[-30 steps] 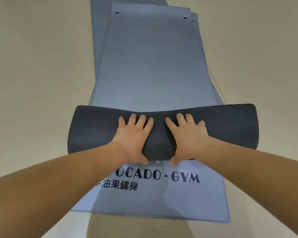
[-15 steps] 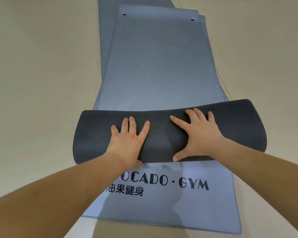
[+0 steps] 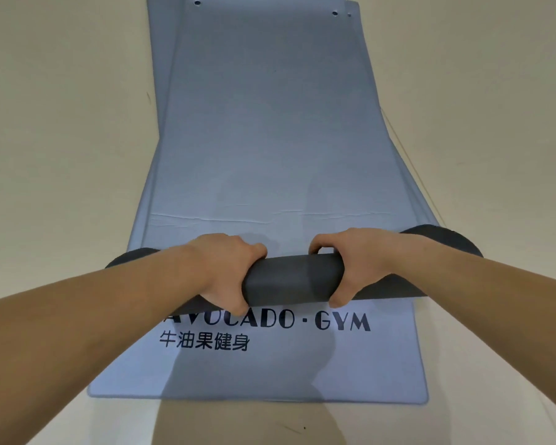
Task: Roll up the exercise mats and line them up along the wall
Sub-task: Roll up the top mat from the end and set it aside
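Nearest, at 6 o'clock, a strip of beige floor [image 3: 238, 425] is seen, and on it lies the near end of a blue-grey printed mat [image 3: 382, 374]. Two lines of dark lettering [image 3: 341, 322] can be read on that mat: "AVOCADO · GYM", its first letter partly covered by a forearm, and beneath it "牛油果健身". Just beyond the lettering, the dark roll [image 3: 292, 279] of the top mat [image 3: 270, 123] is held across the view from 9 to 3 o'clock. The fingers of the left hand [image 3: 228, 268] and the right hand [image 3: 360, 264] are curled over its far side. The thumbs are tucked under its near side, and the hands are set close together about the middle. The step in hand is judged to be the tightening of the first turns. It would be done well if the roll were drawn snug, then pushed toward 12 o'clock with equal pressure from both hands. That way the ends, which flare wider than the gripped middle, are not left loose or skewed. Farther off, the unrolled stretch is crossed by a faint crease [image 3: 206, 218]. At 12 o'clock small eyelets [image 3: 197, 2] are seen near the far end. More edges show toward 2 o'clock, though how many mats are stacked cannot be told for certain.
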`<state>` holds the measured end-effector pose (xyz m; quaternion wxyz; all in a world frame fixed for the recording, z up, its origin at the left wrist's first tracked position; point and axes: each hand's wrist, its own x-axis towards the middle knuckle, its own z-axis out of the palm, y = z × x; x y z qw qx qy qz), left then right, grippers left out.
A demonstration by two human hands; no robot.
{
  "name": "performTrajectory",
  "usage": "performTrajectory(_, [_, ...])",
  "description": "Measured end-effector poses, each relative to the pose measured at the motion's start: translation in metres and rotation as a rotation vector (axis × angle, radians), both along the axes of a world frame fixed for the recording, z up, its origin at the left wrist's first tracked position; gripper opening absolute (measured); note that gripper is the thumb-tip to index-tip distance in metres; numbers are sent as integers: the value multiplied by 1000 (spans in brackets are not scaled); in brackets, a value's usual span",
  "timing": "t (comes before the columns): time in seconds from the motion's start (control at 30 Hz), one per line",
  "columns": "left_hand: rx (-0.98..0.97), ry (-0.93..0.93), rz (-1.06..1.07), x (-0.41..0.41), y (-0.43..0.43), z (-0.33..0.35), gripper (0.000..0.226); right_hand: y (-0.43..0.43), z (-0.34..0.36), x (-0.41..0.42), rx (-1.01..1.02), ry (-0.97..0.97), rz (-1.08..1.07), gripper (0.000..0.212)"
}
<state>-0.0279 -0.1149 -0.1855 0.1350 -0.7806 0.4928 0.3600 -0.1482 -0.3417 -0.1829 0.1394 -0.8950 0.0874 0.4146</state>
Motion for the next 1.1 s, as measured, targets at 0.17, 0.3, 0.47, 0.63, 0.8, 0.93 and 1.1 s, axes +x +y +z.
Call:
performTrajectory(0.17, [144, 247, 101, 10, -12, 7, 86, -10, -8, 6, 128, 258, -164, 85])
performTrajectory(0.3, [5, 127, 154, 20, -4, 2, 99, -16, -18, 19, 129, 182, -200, 97])
performTrajectory(0.47, [-192, -339, 60, 24, 2, 14, 86, -37, -16, 34, 73, -123, -335, 104])
performTrajectory(0.63, [-211, -374, 35, -6, 6, 2, 78, -36, -14, 46, -122, -264, -293, 83])
performTrajectory(0.8, [-30, -336, 50, -5, 10, -30, 149, -9, 3, 61, -327, -337, -57, 54])
performTrajectory(0.93, [-174, -331, 91, 17, 4, -35, 124, 11, 17, 63, -194, -171, -1, 84])
performTrajectory(1.1, [-144, -231, 93, 41, -12, -17, 96, 19, -13, 36, -391, -198, 112, 134])
